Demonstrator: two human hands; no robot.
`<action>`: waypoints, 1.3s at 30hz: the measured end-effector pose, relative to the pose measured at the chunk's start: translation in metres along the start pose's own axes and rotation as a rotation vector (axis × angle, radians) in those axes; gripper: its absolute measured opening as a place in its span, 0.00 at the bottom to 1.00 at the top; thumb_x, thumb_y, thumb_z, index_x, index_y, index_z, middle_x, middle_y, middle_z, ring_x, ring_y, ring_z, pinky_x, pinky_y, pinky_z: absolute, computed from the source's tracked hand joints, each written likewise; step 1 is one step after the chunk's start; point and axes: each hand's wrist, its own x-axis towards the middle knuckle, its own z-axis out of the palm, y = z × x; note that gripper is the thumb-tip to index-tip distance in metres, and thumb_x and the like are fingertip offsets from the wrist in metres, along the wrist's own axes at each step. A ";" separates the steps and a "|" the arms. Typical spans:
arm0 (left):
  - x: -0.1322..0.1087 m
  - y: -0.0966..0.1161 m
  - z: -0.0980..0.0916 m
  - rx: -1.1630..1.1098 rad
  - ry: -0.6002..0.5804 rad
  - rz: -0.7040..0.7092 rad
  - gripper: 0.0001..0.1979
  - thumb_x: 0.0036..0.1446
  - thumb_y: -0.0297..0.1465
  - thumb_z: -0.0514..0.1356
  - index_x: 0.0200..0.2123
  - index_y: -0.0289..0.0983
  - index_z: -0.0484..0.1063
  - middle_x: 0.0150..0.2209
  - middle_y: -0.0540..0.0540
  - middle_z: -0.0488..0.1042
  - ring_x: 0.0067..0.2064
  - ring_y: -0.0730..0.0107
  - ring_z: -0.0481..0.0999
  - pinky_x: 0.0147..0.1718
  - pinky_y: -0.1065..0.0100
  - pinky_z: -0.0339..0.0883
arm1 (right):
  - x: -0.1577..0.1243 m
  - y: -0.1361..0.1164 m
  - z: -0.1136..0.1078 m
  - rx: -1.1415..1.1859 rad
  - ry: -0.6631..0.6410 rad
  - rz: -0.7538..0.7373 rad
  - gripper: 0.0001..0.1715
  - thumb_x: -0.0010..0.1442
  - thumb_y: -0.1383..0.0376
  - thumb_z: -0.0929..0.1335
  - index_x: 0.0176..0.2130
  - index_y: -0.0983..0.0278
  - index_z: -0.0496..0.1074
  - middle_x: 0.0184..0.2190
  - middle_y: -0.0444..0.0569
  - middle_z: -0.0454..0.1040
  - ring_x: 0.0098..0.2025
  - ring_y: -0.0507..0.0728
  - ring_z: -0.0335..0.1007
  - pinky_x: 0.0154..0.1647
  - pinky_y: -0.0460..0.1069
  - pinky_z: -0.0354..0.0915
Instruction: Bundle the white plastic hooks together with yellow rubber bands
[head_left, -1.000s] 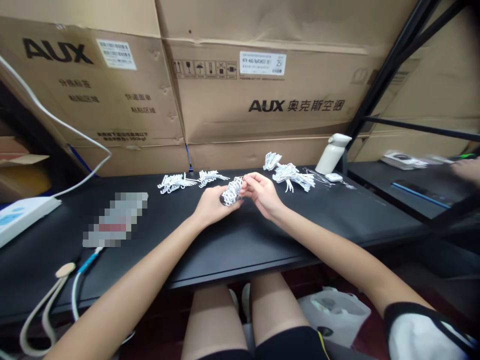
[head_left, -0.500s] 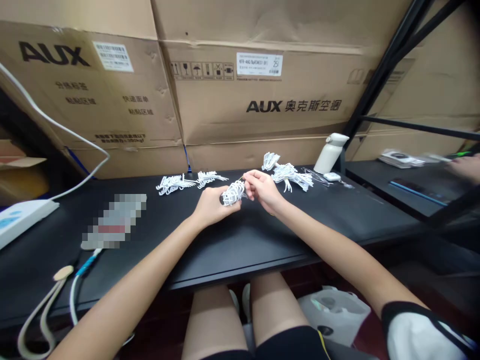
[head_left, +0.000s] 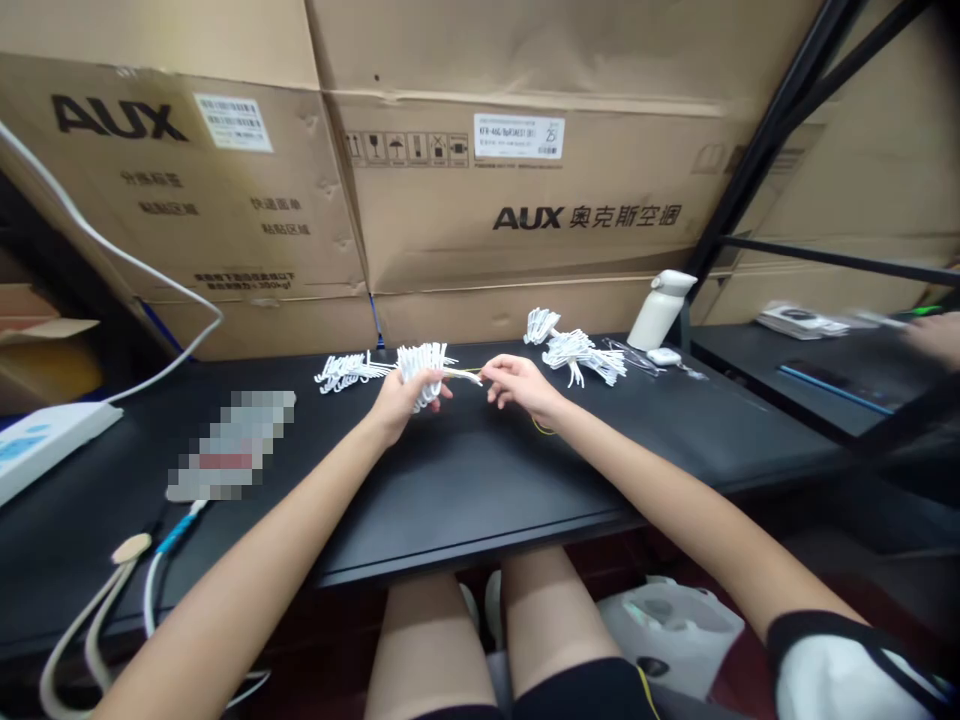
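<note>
My left hand is closed round a bundle of small white plastic pieces held just above the black table. My right hand pinches a thin yellowish band that stretches from the bundle toward it. A finished white bundle lies on the table just left of my left hand. A pile of loose white pieces lies behind my right hand, toward the back right.
Large AUX cardboard boxes stand along the table's back edge. A white bottle stands at the back right beside a black frame post. A white device with a cable lies at far left. Another person's hand shows at far right.
My left hand has carried the bundle left and farther back on the table. The right hand has drawn apart from it, pulling the thin band out between the two hands.
</note>
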 end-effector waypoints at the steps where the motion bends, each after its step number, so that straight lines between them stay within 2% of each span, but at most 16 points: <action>1: 0.001 -0.001 -0.002 -0.037 0.004 -0.028 0.13 0.46 0.38 0.63 0.30 0.32 0.73 0.21 0.48 0.75 0.19 0.75 0.68 0.20 0.72 0.62 | -0.002 0.000 0.000 -0.147 0.011 -0.094 0.10 0.58 0.59 0.67 0.32 0.64 0.67 0.30 0.45 0.73 0.23 0.49 0.66 0.23 0.44 0.60; 4: 0.004 -0.004 -0.006 -0.113 0.066 -0.122 0.14 0.44 0.37 0.64 0.30 0.32 0.73 0.21 0.49 0.74 0.18 0.78 0.66 0.17 0.75 0.60 | -0.005 0.000 0.001 -0.522 0.000 -0.394 0.09 0.62 0.61 0.63 0.33 0.63 0.67 0.25 0.42 0.69 0.25 0.50 0.65 0.30 0.46 0.61; 7: 0.006 -0.003 -0.008 -0.198 0.150 -0.205 0.14 0.44 0.37 0.62 0.29 0.31 0.73 0.21 0.50 0.73 0.17 0.80 0.65 0.17 0.77 0.59 | -0.005 0.000 -0.002 -0.666 0.042 -0.515 0.09 0.65 0.62 0.61 0.35 0.63 0.67 0.26 0.43 0.69 0.26 0.51 0.64 0.33 0.46 0.59; 11: 0.008 -0.003 -0.007 -0.259 0.212 -0.267 0.12 0.46 0.36 0.62 0.29 0.32 0.73 0.21 0.51 0.73 0.17 0.82 0.65 0.17 0.78 0.61 | 0.002 0.002 -0.007 -0.767 0.077 -0.481 0.10 0.65 0.62 0.61 0.34 0.62 0.67 0.27 0.44 0.70 0.27 0.52 0.63 0.31 0.46 0.57; 15: 0.010 -0.002 -0.006 -0.164 0.344 -0.308 0.11 0.47 0.36 0.62 0.28 0.32 0.74 0.21 0.49 0.74 0.17 0.81 0.66 0.18 0.77 0.65 | 0.006 0.006 -0.011 -0.813 0.042 -0.510 0.11 0.65 0.63 0.61 0.34 0.63 0.68 0.30 0.47 0.72 0.29 0.53 0.65 0.33 0.46 0.57; 19: 0.012 0.001 -0.007 -0.202 0.336 -0.333 0.11 0.49 0.35 0.60 0.27 0.31 0.74 0.20 0.50 0.73 0.15 0.82 0.64 0.18 0.76 0.66 | 0.009 0.006 -0.017 -0.911 0.098 -0.457 0.09 0.65 0.64 0.62 0.35 0.64 0.68 0.31 0.48 0.74 0.29 0.53 0.67 0.31 0.45 0.57; 22: 0.012 0.001 -0.007 -0.199 0.382 -0.356 0.10 0.49 0.35 0.61 0.25 0.32 0.74 0.20 0.50 0.73 0.16 0.82 0.64 0.19 0.75 0.68 | 0.009 0.004 -0.016 -0.973 0.031 -0.486 0.09 0.64 0.64 0.62 0.35 0.64 0.70 0.32 0.48 0.76 0.31 0.53 0.70 0.32 0.46 0.58; 24: 0.011 -0.001 -0.007 -0.118 0.395 -0.351 0.11 0.48 0.35 0.62 0.25 0.32 0.74 0.20 0.49 0.73 0.17 0.80 0.65 0.20 0.74 0.69 | 0.006 0.005 -0.012 -0.958 -0.051 -0.541 0.08 0.63 0.65 0.64 0.35 0.63 0.72 0.34 0.49 0.78 0.33 0.54 0.72 0.35 0.46 0.60; 27: 0.008 -0.004 -0.008 -0.038 0.294 -0.323 0.12 0.47 0.36 0.63 0.27 0.32 0.75 0.21 0.48 0.74 0.17 0.79 0.64 0.19 0.73 0.69 | 0.003 0.008 -0.008 -0.846 -0.106 -0.523 0.05 0.58 0.66 0.67 0.34 0.63 0.73 0.32 0.47 0.78 0.31 0.53 0.72 0.34 0.46 0.62; 29: 0.006 -0.004 -0.008 -0.025 0.216 -0.299 0.13 0.46 0.37 0.63 0.28 0.31 0.75 0.21 0.48 0.73 0.17 0.79 0.64 0.19 0.73 0.68 | 0.003 0.010 -0.009 -0.699 -0.063 -0.434 0.04 0.56 0.66 0.68 0.34 0.64 0.72 0.31 0.46 0.77 0.28 0.51 0.71 0.32 0.46 0.64; 32: 0.003 -0.003 -0.006 -0.013 0.124 -0.245 0.13 0.45 0.38 0.64 0.28 0.32 0.74 0.20 0.48 0.73 0.17 0.78 0.63 0.18 0.73 0.67 | 0.005 0.010 -0.010 -0.425 -0.032 -0.253 0.11 0.55 0.62 0.69 0.38 0.65 0.71 0.34 0.48 0.76 0.27 0.51 0.72 0.27 0.46 0.66; 36: 0.000 -0.002 0.001 0.029 -0.009 -0.190 0.11 0.46 0.37 0.63 0.26 0.33 0.73 0.20 0.46 0.74 0.17 0.76 0.64 0.17 0.72 0.66 | 0.004 0.005 -0.006 -0.165 -0.146 -0.140 0.19 0.54 0.58 0.70 0.44 0.64 0.71 0.43 0.53 0.76 0.34 0.54 0.74 0.24 0.45 0.68; 39: -0.002 -0.002 0.003 0.045 -0.041 -0.163 0.11 0.46 0.37 0.63 0.26 0.33 0.73 0.20 0.46 0.74 0.17 0.76 0.64 0.17 0.72 0.66 | 0.003 0.001 -0.003 -0.142 -0.206 -0.143 0.17 0.50 0.57 0.73 0.36 0.67 0.74 0.34 0.50 0.77 0.31 0.53 0.73 0.27 0.47 0.71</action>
